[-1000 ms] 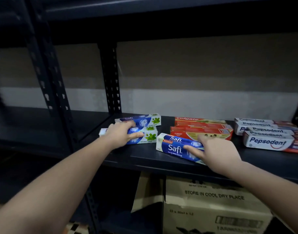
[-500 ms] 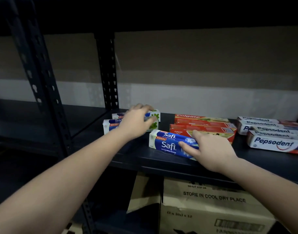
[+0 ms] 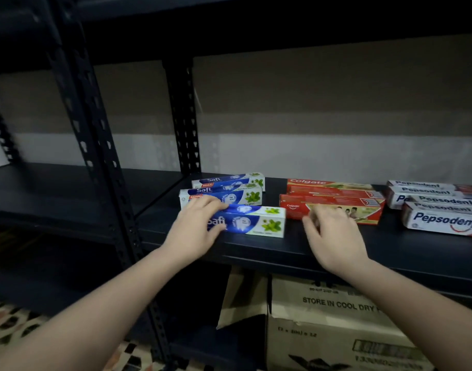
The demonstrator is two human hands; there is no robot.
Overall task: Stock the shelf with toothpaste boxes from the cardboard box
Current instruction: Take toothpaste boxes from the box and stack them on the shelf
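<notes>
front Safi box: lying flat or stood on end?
Lying flat. The front Safi box rests lengthwise on the shelf, logo face forward, left hand on its left end.

Stockroom or shop storage area. Indicators: dark slotted-steel boltless shelving rack [image 3: 95,135]; branded toothpaste cartons [image 3: 334,200] grouped by brand at 2 o'clock; brown corrugated shipping carton [image 3: 323,325], printed "STORE IN COOL DRY", at 5 o'clock.

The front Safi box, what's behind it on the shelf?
Behind the front Safi box sit two more Safi boxes, one behind the other. The left hand covers part of the front box and a corner of the middle one.
</notes>
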